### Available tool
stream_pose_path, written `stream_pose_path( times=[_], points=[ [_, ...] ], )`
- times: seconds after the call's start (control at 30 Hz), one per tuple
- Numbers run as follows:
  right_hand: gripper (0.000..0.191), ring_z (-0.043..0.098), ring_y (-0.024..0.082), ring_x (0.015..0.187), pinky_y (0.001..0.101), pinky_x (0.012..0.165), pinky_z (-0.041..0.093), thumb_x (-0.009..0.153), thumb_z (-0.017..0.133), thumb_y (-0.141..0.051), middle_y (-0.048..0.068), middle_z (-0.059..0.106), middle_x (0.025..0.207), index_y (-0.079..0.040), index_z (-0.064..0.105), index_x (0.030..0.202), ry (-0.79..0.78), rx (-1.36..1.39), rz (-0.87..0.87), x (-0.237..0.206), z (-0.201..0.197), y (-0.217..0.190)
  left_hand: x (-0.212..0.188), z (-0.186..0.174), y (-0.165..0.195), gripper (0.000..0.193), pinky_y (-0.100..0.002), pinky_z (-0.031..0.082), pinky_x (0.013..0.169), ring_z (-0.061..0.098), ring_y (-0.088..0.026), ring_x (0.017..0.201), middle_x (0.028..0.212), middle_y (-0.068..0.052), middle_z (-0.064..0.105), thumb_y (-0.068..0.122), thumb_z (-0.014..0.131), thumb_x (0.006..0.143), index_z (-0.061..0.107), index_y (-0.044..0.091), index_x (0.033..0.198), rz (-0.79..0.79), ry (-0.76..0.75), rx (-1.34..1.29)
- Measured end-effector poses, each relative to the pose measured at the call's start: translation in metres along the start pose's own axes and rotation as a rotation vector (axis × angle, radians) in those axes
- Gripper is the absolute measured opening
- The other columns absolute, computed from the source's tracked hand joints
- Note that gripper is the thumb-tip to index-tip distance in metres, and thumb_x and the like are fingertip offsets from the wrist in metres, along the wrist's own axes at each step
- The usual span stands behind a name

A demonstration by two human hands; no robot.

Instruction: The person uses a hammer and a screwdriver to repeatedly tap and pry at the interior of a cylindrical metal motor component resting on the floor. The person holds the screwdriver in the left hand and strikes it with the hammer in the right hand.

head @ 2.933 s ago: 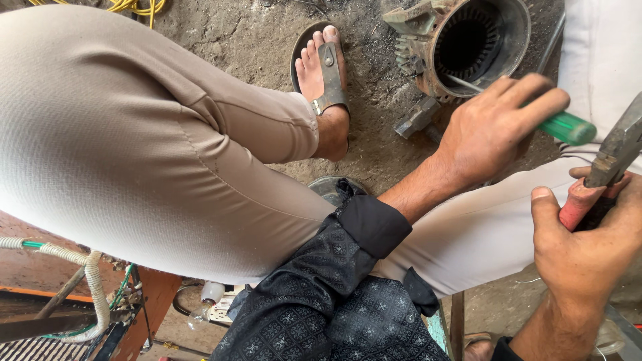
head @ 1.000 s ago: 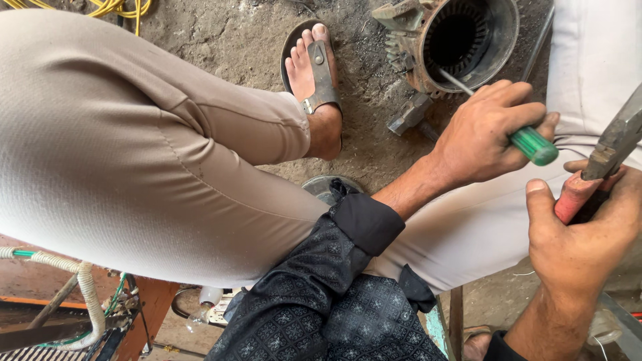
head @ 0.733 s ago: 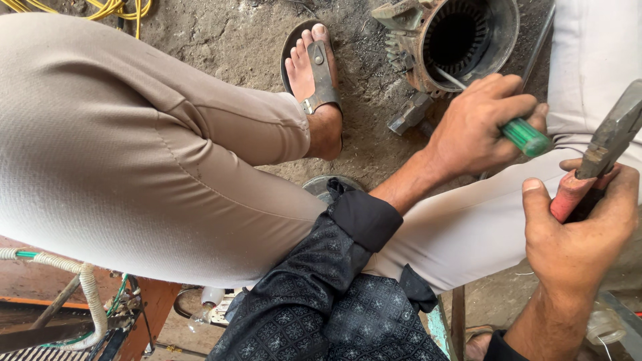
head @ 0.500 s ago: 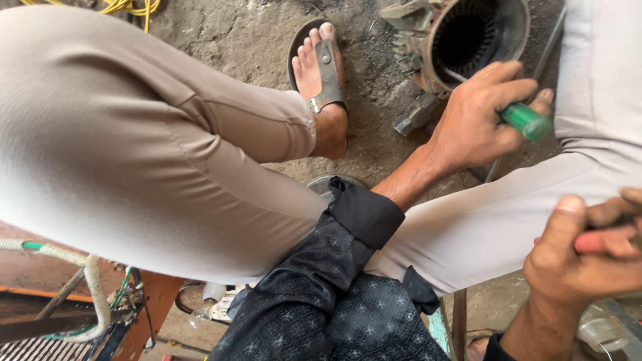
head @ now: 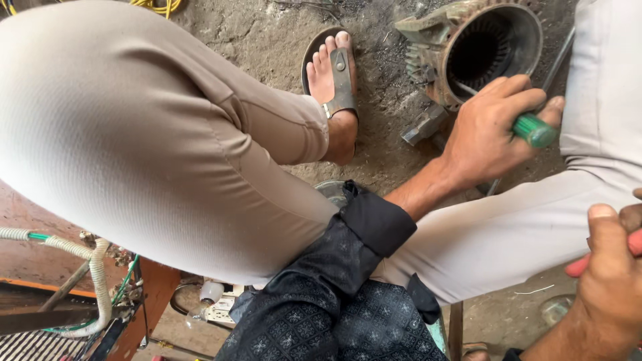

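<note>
Left hand (head: 485, 137) grips a green-handled screwdriver (head: 531, 130), tip inside the old motor housing (head: 485, 47) on the ground; right hand (head: 612, 281) clutches a red-handled tool (head: 602, 257). Looks mid-prying; next wants a steady strike.

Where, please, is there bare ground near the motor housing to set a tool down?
The widest free patch is the dirt floor between the sandalled foot and the yellow cable. A narrower strip runs between that foot and the motor housing. It is crowded beside the housing, where the left hand grips a green-handled screwdriver over a metal block.
</note>
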State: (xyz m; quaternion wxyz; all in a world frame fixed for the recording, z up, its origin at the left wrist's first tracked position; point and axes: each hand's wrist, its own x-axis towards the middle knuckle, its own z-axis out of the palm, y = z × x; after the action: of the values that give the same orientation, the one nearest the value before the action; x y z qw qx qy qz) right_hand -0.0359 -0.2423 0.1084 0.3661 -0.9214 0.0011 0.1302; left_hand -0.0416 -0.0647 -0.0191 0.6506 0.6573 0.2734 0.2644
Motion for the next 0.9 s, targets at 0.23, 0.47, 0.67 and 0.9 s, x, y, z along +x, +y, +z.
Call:
stream_pose_path(
  times=[0.23, 0.47, 0.67, 0.9],
  points=[
    [0.036, 0.049, 0.011, 0.067, 0.0206, 0.05, 0.042, 0.1, 0.064, -0.004, 0.001, 0.055, 0.092, 0.002, 0.055, 0.135, -0.03, -0.109, 0.046, 0.01, -0.013, 0.014, 0.015, 0.005, -0.007, 0.03, -0.034, 0.051, 0.068, 0.059, -0.018, 0.074, 0.08, -0.004, 0.057, 0.035, 0.067, 0.102, 0.067, 0.007, 0.089, -0.006, -0.028, -0.019],
    [0.007, 0.047, 0.013, 0.063, 0.0243, 0.055, 0.043, 0.102, 0.055, 0.004, 0.004, 0.05, 0.084, 0.007, 0.05, 0.1, -0.09, -0.011, 0.052, 0.01, -0.019, 0.027, -0.016, 0.026, 0.027, 0.025, -0.032, 0.05, 0.069, 0.057, -0.016, 0.077, 0.084, -0.001, 0.053, 0.035, 0.065, 0.099, 0.062, 0.011, 0.092, 0.311, -0.125, -0.143],
    [0.033, 0.043, 0.006, 0.066, 0.0201, 0.062, 0.038, 0.098, 0.062, -0.002, -0.002, 0.051, 0.093, -0.006, 0.053, 0.129, 0.016, 0.243, 0.126, 0.002, -0.005, 0.0, -0.016, 0.024, 0.014, 0.022, -0.033, 0.05, 0.066, 0.057, -0.018, 0.075, 0.084, -0.002, 0.052, 0.028, 0.073, 0.098, 0.064, 0.011, 0.088, 0.204, -0.148, -0.035],
    [0.035, 0.045, 0.007, 0.066, 0.0204, 0.061, 0.04, 0.097, 0.063, 0.007, 0.001, 0.048, 0.09, -0.002, 0.051, 0.128, -0.038, 0.208, 0.014, -0.002, 0.014, -0.029, -0.014, 0.017, 0.007, 0.022, -0.035, 0.047, 0.065, 0.053, -0.022, 0.074, 0.081, -0.004, 0.049, 0.027, 0.07, 0.098, 0.062, 0.009, 0.088, 0.181, -0.124, -0.002]
  ],
)
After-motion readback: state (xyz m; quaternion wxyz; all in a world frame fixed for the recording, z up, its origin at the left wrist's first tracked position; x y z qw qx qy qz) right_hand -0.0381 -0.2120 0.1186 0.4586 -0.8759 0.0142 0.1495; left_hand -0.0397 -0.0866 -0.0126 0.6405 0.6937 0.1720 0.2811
